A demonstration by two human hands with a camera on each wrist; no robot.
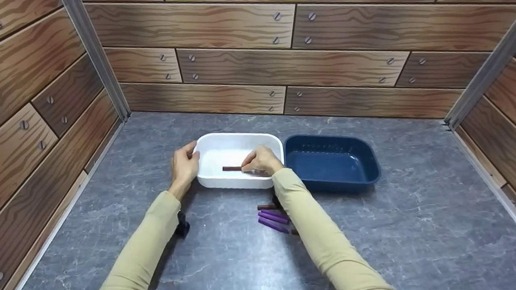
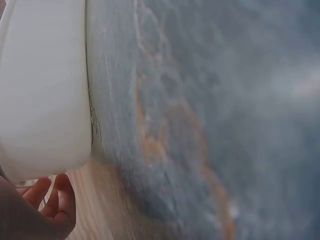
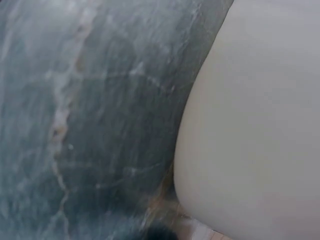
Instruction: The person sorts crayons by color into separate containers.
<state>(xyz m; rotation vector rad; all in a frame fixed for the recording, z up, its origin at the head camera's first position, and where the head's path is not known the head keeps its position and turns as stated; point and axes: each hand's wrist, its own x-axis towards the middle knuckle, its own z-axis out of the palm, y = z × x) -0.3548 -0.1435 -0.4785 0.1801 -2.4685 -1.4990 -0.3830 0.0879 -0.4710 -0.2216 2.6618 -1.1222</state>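
In the head view a white rectangular dish stands on the grey table. Over its inside my right hand pinches a thin dark brown stick, which points left and lies low over the dish floor. My left hand rests against the outside of the dish's left end, thumb and fingers at the wall. The left wrist view shows its relaxed fingers by the end of the dish. In the right wrist view only the dish's side and the table appear; the right hand is out of sight there.
A dark blue dish stands right beside the white one. In front lie purple sticks and another brown stick, partly covered by the right forearm. Wood-patterned walls enclose the table at the back and sides.
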